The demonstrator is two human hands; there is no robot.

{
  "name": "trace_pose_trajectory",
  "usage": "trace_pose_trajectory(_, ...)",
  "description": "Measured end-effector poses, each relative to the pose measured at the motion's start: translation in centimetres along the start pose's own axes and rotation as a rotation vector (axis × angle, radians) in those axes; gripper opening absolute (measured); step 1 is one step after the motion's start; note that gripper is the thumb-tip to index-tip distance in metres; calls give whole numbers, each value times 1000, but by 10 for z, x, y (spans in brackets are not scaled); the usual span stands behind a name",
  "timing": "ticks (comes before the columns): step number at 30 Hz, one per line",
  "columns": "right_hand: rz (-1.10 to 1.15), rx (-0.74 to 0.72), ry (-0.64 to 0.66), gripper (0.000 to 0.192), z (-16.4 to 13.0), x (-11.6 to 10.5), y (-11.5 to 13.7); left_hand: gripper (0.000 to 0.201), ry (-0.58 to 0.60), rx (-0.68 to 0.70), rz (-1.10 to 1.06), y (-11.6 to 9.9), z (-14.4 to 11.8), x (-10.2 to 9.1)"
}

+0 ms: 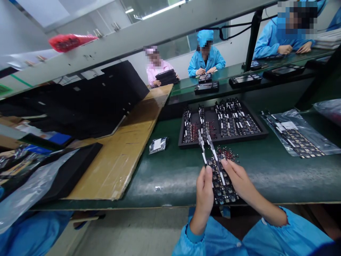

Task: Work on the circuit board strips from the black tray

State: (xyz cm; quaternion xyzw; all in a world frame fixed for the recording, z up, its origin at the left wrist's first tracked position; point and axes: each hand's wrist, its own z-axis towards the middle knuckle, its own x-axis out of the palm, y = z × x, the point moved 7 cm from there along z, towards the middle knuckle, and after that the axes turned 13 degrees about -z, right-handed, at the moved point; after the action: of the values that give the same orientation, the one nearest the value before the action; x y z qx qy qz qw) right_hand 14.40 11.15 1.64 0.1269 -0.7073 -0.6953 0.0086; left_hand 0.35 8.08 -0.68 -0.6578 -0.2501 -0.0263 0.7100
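Note:
Between my two hands, above the front edge of the green bench, is a panel of small circuit boards [225, 188]. Black cables with white labels lie along it and stick out past its far end, beside a cluster of fine red wires [226, 152]. My left hand [205, 190] grips the panel's left edge, thumb on top. My right hand [238, 177] is closed on its right side, thumb near the red wires. Just beyond my hands sits a black tray [223, 140] with rows of similar boards, cables and red wires.
A small silvery bag [158, 145] lies left of the tray. On the right, a clear plastic bag [293, 133] has more board panels on it. A cardboard sheet [117, 160] covers the bench's left part. Co-workers sit across, behind a shelf carrying black devices [206, 87].

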Motion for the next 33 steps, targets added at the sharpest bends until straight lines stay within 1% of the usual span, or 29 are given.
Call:
trace_pose_trajectory(4,0,-17,35,32,-3,4,2,39,-57,12,21,-3,4,-7)
trace_pose_trajectory(8,47,-11,47,32,-4,5,6,39,-79,-3,-5,-1,3,-3)
trace_pose_trajectory(15,147,62,53,31,-6,7,0,34,-122,-64,-147,12,-2,6)
trace_pose_trajectory(19,170,68,76,32,-4,10,-3,35,-161,-90,-237,17,-2,7)
trace_pose_trajectory(23,173,73,59,31,-3,9,-5,38,-165,-85,-234,16,0,6)
trace_pose_trajectory(27,153,80,36,34,-1,9,-7,39,-174,-81,-218,14,3,4)
trace_pose_trajectory(33,84,60,-1,40,3,13,-9,44,-164,-55,-160,19,3,9)
